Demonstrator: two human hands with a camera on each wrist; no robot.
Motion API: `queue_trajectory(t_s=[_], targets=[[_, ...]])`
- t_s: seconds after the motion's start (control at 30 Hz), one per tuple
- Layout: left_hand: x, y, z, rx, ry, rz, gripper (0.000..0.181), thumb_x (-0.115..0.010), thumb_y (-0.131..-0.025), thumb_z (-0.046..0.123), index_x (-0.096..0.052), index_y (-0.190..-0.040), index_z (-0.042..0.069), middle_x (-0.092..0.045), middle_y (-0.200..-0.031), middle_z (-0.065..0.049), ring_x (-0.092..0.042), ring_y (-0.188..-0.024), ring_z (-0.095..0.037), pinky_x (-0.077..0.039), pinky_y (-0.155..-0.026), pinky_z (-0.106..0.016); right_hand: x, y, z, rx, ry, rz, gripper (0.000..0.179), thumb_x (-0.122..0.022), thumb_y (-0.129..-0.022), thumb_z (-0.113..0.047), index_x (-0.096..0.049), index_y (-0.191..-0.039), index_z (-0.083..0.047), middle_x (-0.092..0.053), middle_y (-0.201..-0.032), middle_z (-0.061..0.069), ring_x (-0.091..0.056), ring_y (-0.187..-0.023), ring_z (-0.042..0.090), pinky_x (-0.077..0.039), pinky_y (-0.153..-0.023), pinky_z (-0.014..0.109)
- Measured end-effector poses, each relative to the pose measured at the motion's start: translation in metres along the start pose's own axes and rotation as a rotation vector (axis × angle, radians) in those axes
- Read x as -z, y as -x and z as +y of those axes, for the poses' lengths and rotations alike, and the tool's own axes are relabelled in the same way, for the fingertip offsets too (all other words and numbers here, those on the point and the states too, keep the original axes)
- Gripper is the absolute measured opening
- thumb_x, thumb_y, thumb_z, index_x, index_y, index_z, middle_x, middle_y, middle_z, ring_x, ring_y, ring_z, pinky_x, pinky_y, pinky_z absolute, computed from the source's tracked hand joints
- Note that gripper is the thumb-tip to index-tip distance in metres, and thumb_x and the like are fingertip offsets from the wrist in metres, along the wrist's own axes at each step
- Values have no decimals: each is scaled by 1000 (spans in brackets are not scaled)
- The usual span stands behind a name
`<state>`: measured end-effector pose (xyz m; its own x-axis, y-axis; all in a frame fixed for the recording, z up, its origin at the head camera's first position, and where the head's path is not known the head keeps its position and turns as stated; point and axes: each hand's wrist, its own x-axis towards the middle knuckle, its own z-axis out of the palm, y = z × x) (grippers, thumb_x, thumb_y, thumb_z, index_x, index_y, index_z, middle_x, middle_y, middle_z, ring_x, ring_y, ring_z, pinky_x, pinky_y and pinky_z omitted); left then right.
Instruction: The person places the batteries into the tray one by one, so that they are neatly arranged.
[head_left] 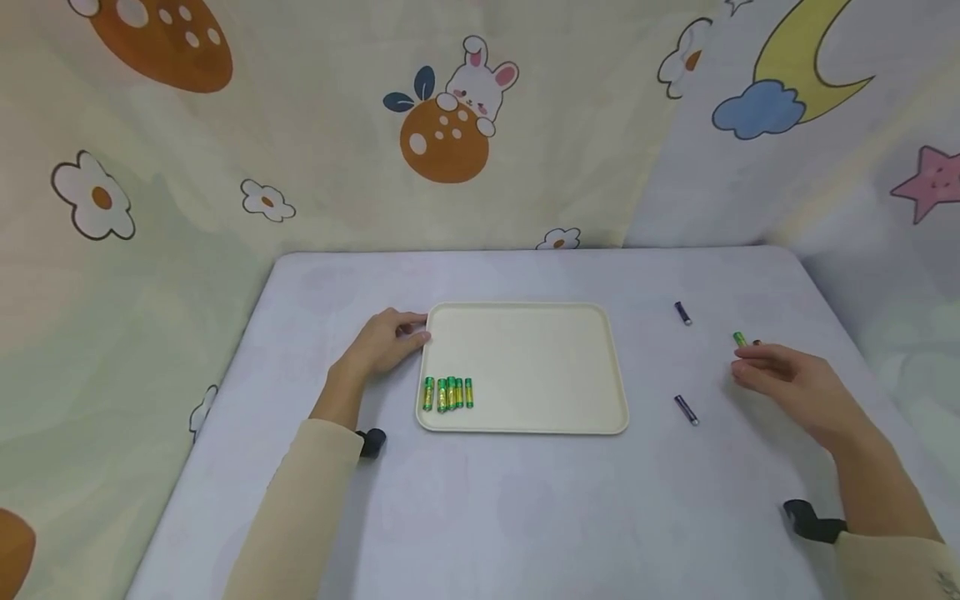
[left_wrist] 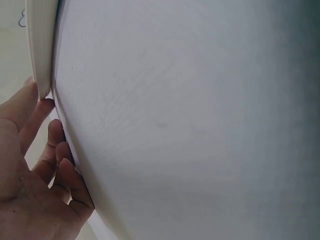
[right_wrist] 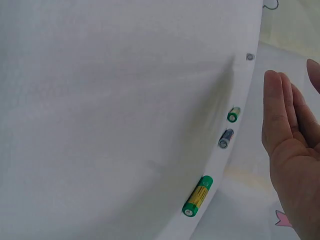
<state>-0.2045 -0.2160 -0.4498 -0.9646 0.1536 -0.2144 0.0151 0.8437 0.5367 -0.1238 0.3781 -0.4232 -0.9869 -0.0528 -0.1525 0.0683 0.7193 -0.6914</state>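
My left hand [head_left: 386, 340] holds the left rim of a cream tray [head_left: 525, 367], thumb above and forefinger at the edge; the tray's rim [left_wrist: 41, 50] also shows in the left wrist view. Several green-and-yellow batteries [head_left: 451, 393] stand side by side in the tray's near left corner. Over the right part of the table, my right hand [head_left: 798, 387] hovers with its fingers [right_wrist: 276, 107] nearly straight and nothing visible in them. Just beyond it lies a green battery [head_left: 739, 339], partly hidden from the head view. A larger-looking green battery [right_wrist: 197, 196] shows in the right wrist view.
Two dark purple batteries, a far one [head_left: 683, 313] and a nearer one [head_left: 686, 410], lie on the white-covered table [head_left: 525, 517] between tray and right hand. A patterned cloth [head_left: 322, 108] hangs behind the table.
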Motion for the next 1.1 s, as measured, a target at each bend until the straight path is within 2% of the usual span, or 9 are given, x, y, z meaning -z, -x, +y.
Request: queue_trajectory(t_s=[0.33,0.4,0.5,0.57,0.7,0.77,0.87,0.97,1.1], targets=[[0,0,2,20,-6,-1,51,-62,-101,43,-58,-148,23,-59,-124,-10,-53,-114,-28,-46,-100,-48,18,7,20,-105,45,66,64,-66,-98,-48,-54,-142,-4,-51,-102,-35,-48,-87,-22,-45,-66,16],[1,1,4,20,-7,0,51,-62,-101,43,-58,-148,22,-59,-123,-10,-53,-113,-29,-46,-100,-48,20,8,23,-144,55,95,66,-65,-98,-50,-53,-143,-3,-57,-104,-25,-48,-85,-20,-46,-65,17],[2,2,6,20,-8,-2,51,-62,-101,43,-58,-148,22,-59,-124,-10,-53,-114,-29,-46,-100,-48,20,10,27,-200,90,145,68,-63,-99,-52,-52,-144,-2,-65,-119,2,-48,-85,-11,-44,-64,17],[2,2,6,20,-9,-3,51,-62,-101,43,-58,-148,22,-59,-124,-10,-53,-114,-29,-46,-100,-48,20,11,29,-228,110,168,68,-61,-100,-51,-51,-143,1,-59,-130,22,-54,-93,5,-43,-63,18],[1,1,5,24,-12,-3,51,-62,-101,43,-58,-148,23,-59,-124,-10,-53,-115,-29,-46,-101,-48,21,13,35,-257,130,179,69,-57,-102,-49,-48,-145,5,-51,-139,33,-53,-113,43,-40,-63,19],[1,2,5,24,-9,-2,51,-62,-101,43,-58,-148,23,-59,-124,-10,-53,-115,-29,-46,-101,-48,21,14,39,-268,132,177,70,-56,-103,-48,-46,-145,7,-49,-141,35,-49,-120,51,-45,-67,26],[1,2,4,23,-5,1,51,-63,-101,43,-58,-148,23,-59,-124,-9,-53,-114,-28,-46,-102,-48,21,14,46,-295,125,168,71,-55,-104,-47,-42,-147,8,-47,-142,36,-45,-124,53,-52,-79,48],[0,1,4,21,-4,2,51,-63,-101,44,-58,-148,23,-59,-123,-9,-53,-114,-28,-46,-101,-48,20,15,50,-323,116,158,71,-54,-105,-44,-39,-148,10,-44,-144,38,-42,-127,55,-44,-93,69],[0,0,2,21,-6,-1,52,-62,-101,45,-57,-148,24,-59,-124,-9,-52,-114,-28,-46,-102,-48,20,15,55,-330,127,159,68,-55,-106,-40,-39,-148,11,-43,-144,39,-41,-127,57,-43,-95,70]])
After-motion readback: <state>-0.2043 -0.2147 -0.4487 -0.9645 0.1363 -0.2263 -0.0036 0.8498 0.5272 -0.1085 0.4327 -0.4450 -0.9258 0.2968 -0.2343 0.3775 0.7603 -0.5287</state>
